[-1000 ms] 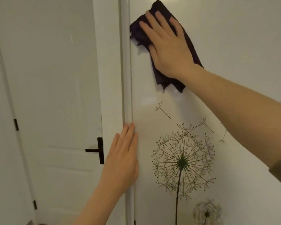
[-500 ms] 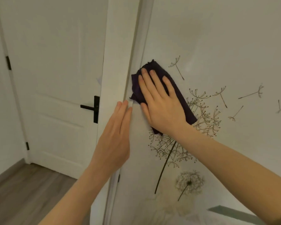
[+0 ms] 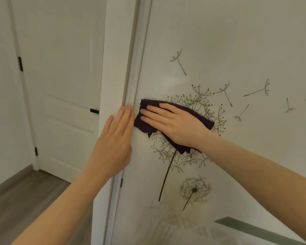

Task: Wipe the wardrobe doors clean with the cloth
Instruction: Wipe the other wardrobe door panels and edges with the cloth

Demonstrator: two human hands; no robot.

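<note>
While my flat right hand [image 3: 173, 124] presses the dark cloth [image 3: 200, 117] over the dandelion print [image 3: 194, 98] on the wardrobe door [image 3: 219, 50] and my open left hand [image 3: 113, 138] rests on its left edge, I reckon hard rubbing could scuff that print.

Location: home interior, likely a bedroom.
Evidence: white paneled room door [image 3: 60, 89] with black lever handle [image 3: 94, 111]; wood-look floor [image 3: 25, 200]; wardrobe door [image 3: 219, 41] bearing dandelion print [image 3: 194, 190].

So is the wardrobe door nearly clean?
Not yet. The purple cloth came down from higher up, so that strip looks wiped. Now the right hand presses it on the big dandelion; the left hand rests by the door edge. Lower door: still left.
</note>
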